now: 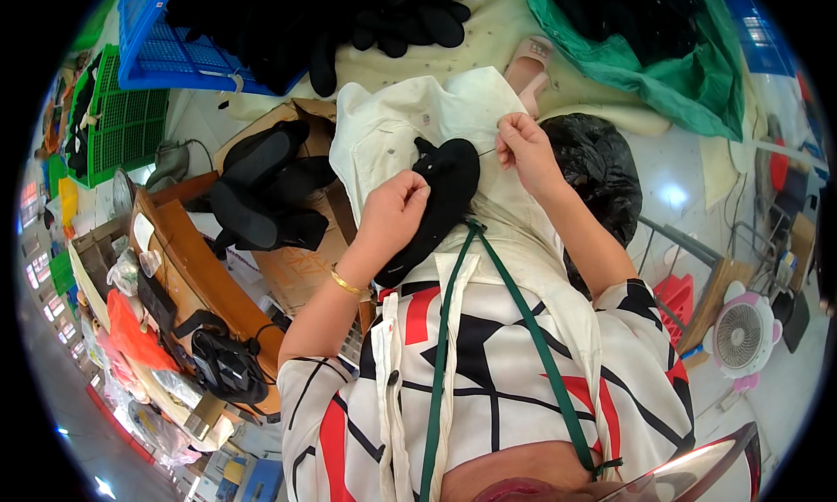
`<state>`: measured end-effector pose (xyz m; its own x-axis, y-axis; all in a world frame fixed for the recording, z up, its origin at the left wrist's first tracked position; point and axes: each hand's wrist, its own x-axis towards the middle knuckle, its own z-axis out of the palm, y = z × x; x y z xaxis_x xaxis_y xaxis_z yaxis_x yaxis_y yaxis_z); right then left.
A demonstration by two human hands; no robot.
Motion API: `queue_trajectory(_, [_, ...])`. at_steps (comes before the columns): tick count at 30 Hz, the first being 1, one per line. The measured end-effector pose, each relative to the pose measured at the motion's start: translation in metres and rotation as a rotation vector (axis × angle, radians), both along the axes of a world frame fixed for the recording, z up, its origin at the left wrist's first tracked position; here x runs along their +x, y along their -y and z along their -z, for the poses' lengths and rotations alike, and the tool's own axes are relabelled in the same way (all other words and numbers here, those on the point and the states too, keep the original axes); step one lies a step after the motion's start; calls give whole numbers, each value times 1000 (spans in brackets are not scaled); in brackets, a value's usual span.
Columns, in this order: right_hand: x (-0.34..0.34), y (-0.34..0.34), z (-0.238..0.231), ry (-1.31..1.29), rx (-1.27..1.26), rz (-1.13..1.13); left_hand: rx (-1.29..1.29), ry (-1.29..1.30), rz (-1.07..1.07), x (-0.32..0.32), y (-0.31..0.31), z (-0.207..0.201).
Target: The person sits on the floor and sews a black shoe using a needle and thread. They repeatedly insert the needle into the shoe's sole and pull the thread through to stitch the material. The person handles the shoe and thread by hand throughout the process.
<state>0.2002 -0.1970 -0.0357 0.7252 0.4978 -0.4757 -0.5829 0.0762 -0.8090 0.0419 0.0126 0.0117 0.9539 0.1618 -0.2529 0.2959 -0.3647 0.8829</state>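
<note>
The left hand (394, 207) is closed in a fist around a black sock-like piece (440, 201), gripping its lower half over the person's lap. The piece runs on a slant, its long axis going from near-left to far-right, with the rounded far end pointing up and away toward the cream cloth (392, 123) spread under it. The right hand (521, 146) sits just right of that far end, fingers pinched narrow on a thin needle or thread (486, 152) that reaches toward the black piece. To the left, more black pieces (261, 193) lie piled in a cardboard box (301, 262). A green strap (514, 297) crosses the person's patterned shirt (488, 389).
</note>
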Motion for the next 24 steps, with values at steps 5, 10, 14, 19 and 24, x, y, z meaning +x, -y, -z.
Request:
queue_trajectory(5, [-2, -2, -3, 25, -52, -7, 673, 299, 120, 13, 13, -20])
queue_trajectory(10, [-1, 0, -22, 89, -57, -62, 810, 297, 211, 25, 6, -13])
queue_trajectory(14, [-8, -8, -58, 201, 33, -133, 748, 360, 153, 32, 4, -4])
queue_trajectory(19, [-23, -22, -80, 341, 76, -235, 745, 321, 156, 35, 9, -7])
queue_trajectory(24, [-23, -28, -87, 480, 5, -283, 823, 329, 183, 34, 14, -2])
